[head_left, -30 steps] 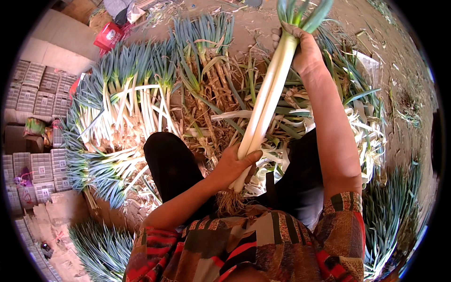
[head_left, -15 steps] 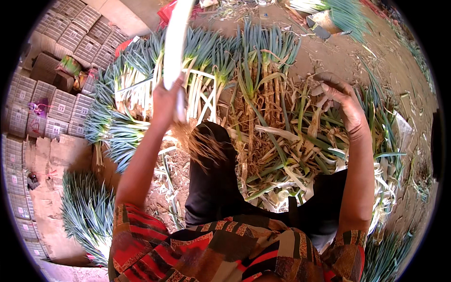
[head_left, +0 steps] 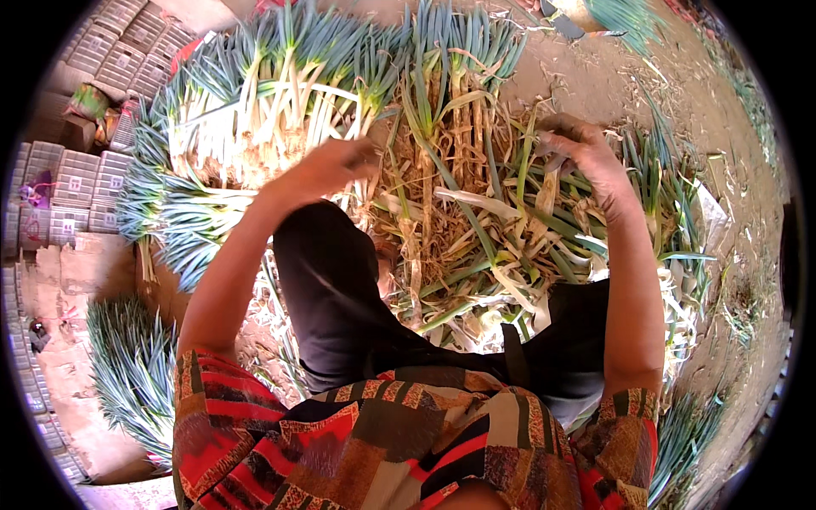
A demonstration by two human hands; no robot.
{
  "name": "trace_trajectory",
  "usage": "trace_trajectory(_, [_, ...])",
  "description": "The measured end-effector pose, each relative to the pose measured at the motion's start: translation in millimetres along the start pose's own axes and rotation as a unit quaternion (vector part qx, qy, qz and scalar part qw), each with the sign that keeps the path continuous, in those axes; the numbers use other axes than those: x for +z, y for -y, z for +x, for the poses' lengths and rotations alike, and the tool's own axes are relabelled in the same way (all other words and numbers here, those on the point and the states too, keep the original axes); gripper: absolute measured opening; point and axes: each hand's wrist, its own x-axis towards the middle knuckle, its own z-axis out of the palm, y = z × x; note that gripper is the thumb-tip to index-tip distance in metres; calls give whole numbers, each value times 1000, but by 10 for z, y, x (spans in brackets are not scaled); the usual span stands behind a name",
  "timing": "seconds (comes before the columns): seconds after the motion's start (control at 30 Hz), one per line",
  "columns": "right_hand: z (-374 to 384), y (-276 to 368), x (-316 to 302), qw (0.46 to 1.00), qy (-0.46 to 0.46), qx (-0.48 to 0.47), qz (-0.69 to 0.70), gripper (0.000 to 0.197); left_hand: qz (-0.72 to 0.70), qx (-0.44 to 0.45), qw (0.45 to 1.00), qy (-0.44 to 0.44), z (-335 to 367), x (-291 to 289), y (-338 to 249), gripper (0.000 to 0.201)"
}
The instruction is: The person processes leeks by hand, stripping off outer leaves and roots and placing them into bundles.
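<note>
I can make out no readable words or numbers. Over on my left, the stacked, grey-brown, box-shaped cartons (head_left: 68,166) carry a fine grid of dark print across their sides, and several bear small, pale, roughly square labels (head_left: 75,184) with reddish or dark marks on them. Those marks are too small and soft for me to tell as letters, figures or signs. Near the cartons, the rumpled green-and-red bag (head_left: 88,101) shows patches of colour, but I cannot tell whether they include lettering.
</note>
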Motion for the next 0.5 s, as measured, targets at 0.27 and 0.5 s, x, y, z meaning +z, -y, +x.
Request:
trace_trajectory(0.27, [305, -791, 746, 982, 95, 122, -109, 28, 165, 62, 963, 203, 123, 995, -392, 23])
trace_trajectory(0.5, [839, -1870, 1874, 940, 146, 302, -69, 32, 147, 133, 960, 198, 82, 1034, -157, 27])
